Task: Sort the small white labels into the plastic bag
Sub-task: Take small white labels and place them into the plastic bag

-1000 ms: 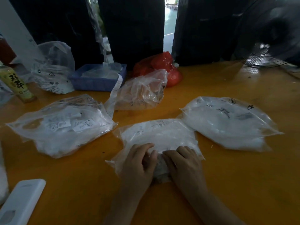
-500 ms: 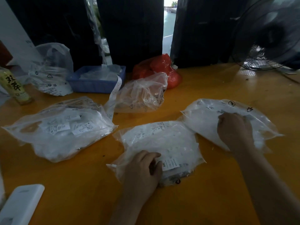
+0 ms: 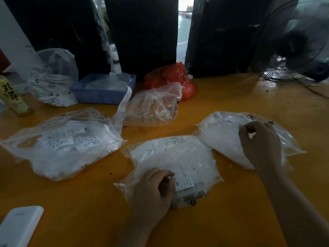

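Thin, limp and featherlight, the small white label (image 3: 251, 134) is pinched in the right hand (image 3: 260, 142) over the far-right plastic bag (image 3: 224, 138), best nipped by an edge, while the left hand (image 3: 153, 189) pins the middle bag (image 3: 174, 157) on the tabletop (image 3: 231, 211).

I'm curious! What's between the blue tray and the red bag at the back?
In the head view, a crumpled clear plastic bag and a white paper strip lie between the blue plastic tray and red plastic bag.
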